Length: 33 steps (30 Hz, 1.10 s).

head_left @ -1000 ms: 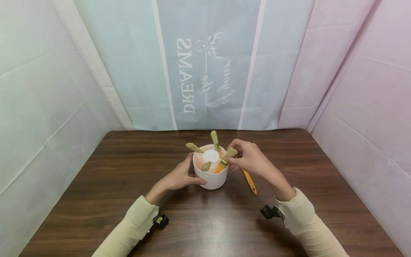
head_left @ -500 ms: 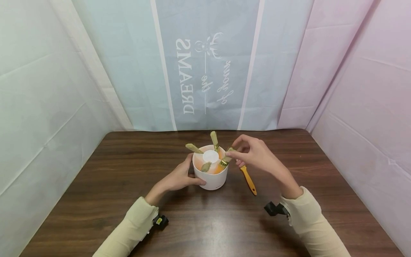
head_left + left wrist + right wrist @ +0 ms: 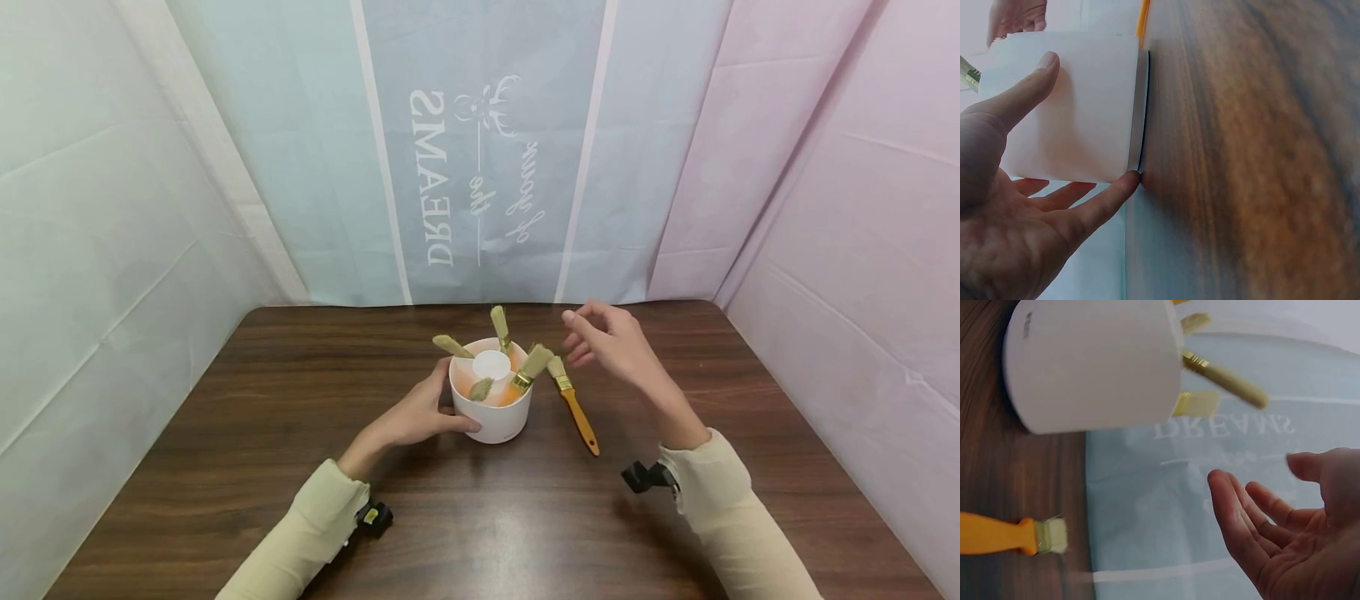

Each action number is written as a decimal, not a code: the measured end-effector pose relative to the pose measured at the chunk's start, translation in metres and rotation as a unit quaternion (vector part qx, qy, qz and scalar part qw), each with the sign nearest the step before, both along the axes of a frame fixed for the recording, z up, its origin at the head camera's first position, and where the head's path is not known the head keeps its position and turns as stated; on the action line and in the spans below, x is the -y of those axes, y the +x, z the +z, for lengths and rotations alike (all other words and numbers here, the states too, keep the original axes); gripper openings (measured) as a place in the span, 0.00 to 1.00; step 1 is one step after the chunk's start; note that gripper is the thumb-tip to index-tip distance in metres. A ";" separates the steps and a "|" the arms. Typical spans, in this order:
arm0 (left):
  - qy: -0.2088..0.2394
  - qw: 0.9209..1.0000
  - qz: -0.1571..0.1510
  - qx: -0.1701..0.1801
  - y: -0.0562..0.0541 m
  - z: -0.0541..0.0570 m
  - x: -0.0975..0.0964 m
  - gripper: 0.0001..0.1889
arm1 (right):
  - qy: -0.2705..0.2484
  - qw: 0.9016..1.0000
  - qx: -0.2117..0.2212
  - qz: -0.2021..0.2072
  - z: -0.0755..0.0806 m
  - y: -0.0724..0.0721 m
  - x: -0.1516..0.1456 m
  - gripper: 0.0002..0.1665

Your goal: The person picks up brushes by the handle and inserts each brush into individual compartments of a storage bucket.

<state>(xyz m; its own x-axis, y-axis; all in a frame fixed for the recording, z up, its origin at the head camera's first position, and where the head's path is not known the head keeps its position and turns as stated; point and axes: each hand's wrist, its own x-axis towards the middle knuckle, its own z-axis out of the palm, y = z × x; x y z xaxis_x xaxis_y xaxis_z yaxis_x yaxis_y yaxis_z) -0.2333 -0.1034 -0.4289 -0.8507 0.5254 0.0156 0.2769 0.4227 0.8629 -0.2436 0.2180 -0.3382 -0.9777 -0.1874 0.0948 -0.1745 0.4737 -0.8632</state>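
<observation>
A round white holder (image 3: 495,427) with inner compartments stands on the table. My left hand (image 3: 416,410) grips its left side, thumb at the front and fingers toward the back; the left wrist view shows the thumb (image 3: 1029,90) flat against the wall. Several paintbrushes stand in the holder bristles up, including one at the right (image 3: 534,365) leaning outward and one at the back (image 3: 501,325). Another paintbrush (image 3: 577,417) with a yellow-orange handle lies on the table to the right. Above and beyond its bristles, my right hand (image 3: 611,342) hovers with loosely bent fingers, holding nothing.
The dark wood-grain table (image 3: 315,350) ends at a pale blue curtain (image 3: 495,275) with white lettering. Light fabric walls rise at both sides. A small black camera (image 3: 375,517) is strapped at the left wrist, another (image 3: 645,477) at the right.
My right hand has let go of the paintbrush at the holder's right side and moved up and right, uncovering the bristles of the one on the table. The left hand stays put.
</observation>
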 end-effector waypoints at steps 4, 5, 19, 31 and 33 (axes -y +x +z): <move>-0.002 1.000 -0.001 0.000 0.000 0.000 0.001 0.58 | 0.023 0.999 0.018 -0.015 -0.010 -0.008 -0.004 0.25; 0.000 1.000 -0.002 -0.001 0.000 -0.001 0.001 0.58 | 0.030 0.999 0.024 -0.017 -0.013 -0.011 -0.005 0.24; 0.004 1.000 -0.003 -0.001 -0.002 -0.003 0.001 0.58 | 0.108 0.987 0.110 -0.033 -0.053 -0.032 -0.011 0.29; 0.006 1.000 -0.004 -0.005 -0.002 -0.004 0.001 0.58 | 0.136 0.982 0.131 -0.020 -0.072 -0.038 -0.016 0.32; 0.009 1.000 -0.004 -0.004 -0.002 -0.004 0.001 0.58 | 0.133 0.981 0.137 -0.016 -0.074 -0.038 -0.016 0.32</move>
